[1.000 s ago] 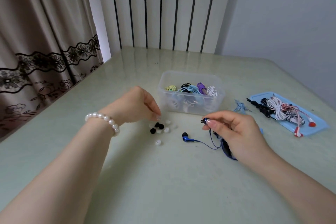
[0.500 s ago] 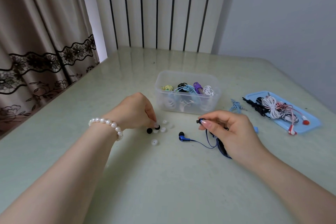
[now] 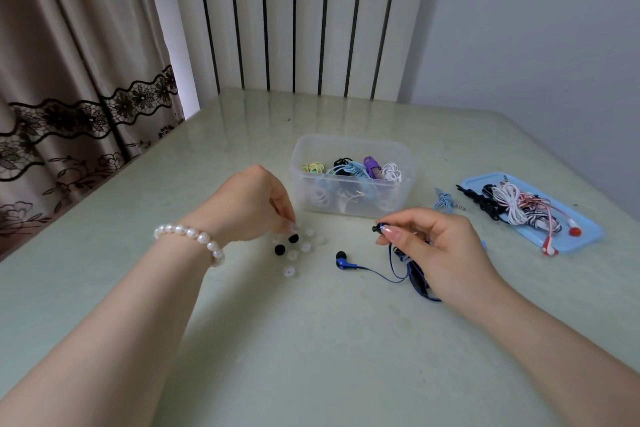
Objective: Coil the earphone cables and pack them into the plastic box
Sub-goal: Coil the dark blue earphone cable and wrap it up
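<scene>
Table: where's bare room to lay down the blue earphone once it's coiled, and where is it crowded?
Free: the near table between the forearms, and the far strip behind the box. Crowded: ear tips under the left hand, the blue earphone by the right hand, and the tray with its cables.

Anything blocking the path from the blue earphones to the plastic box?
Nothing visible. The right hand pinches one bud of the blue earphones; bare table lies between them and the open plastic box, with room inside.
</scene>
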A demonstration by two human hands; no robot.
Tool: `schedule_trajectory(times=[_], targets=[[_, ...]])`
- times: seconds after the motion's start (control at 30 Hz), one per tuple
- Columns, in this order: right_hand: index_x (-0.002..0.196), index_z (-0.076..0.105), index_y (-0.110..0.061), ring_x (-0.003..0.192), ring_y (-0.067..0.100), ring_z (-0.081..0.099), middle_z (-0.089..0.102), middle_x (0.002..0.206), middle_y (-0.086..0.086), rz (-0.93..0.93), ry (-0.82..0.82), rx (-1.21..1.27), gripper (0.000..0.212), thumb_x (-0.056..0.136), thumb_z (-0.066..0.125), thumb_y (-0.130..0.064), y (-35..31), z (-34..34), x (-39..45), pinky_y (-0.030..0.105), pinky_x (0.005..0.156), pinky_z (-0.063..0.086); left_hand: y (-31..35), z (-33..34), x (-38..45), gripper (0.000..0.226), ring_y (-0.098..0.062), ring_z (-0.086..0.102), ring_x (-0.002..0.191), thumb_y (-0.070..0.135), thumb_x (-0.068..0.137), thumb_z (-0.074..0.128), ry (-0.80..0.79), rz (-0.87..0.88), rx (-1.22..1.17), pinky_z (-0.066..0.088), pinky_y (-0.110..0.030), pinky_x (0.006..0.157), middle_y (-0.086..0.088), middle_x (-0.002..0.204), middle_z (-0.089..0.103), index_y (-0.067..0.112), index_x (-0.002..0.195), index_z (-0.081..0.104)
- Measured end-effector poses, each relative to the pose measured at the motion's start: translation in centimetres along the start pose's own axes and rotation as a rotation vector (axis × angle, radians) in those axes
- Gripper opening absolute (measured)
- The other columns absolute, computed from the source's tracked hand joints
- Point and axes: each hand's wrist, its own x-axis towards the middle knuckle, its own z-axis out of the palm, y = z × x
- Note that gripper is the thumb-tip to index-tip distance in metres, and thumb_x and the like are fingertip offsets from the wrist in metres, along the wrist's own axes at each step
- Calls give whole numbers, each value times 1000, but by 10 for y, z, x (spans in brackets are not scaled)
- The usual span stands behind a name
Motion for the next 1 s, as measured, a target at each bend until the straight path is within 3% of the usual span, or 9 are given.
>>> schedule_trajectory(times=[0.13, 0.27, 0.37, 0.47, 0.73, 1.0], targets=[[76, 67, -25, 73, 12, 64, 71, 70, -4, 12, 10, 38, 23, 83, 61, -4, -2, 0, 1, 23, 75, 48, 2, 3, 1, 17, -4, 58, 59, 10, 72, 76, 46, 6, -54, 39, -15, 52, 8, 64, 65, 22, 65, 67], [77, 67, -22, 81, 27, 64, 72, 70, -2, 29, 20, 75, 19, 83, 60, -6, -2, -2, 2, 35, 78, 49, 11, 8, -1, 18, -7, 66, 55, -2, 75, 71, 41, 5, -348, 55, -19, 56, 1, 61, 67, 12, 66, 66], [79, 67, -18, 72, 12, 64, 71, 65, -4, 39, 10, 137, 16, 83, 59, -5, -4, -3, 2, 18, 70, 49, 21, 16, -5, 20, -13, 69, 60, -8, 75, 69, 31, 20, -525, 58, -25, 60, -3, 64, 66, 10, 67, 64], [80, 66, -12, 63, 2, 62, 69, 62, -4, 59, 22, 236, 14, 84, 57, -2, -8, -5, 3, 6, 61, 43, 32, 27, -10, 22, -11, 63, 55, -7, 73, 70, -21, 51, -560, 51, -18, 48, 0, 62, 65, 13, 66, 64], [84, 66, -10, 62, -1, 61, 69, 69, 2, 104, -4, 266, 13, 85, 56, -3, -9, -7, 3, 6, 59, 42, 36, 41, -10, 32, 1, 57, 53, -12, 71, 70, -9, 180, -591, 51, -14, 61, 4, 69, 65, 20, 68, 65], [79, 68, -12, 54, -2, 55, 66, 59, -4, 128, 14, 245, 16, 85, 56, -4, -9, -8, 4, 7, 55, 41, 44, 55, -15, 29, -3, 60, 57, -11, 67, 72, -3, 238, -788, 53, -18, 64, 0, 71, 66, 17, 73, 65]])
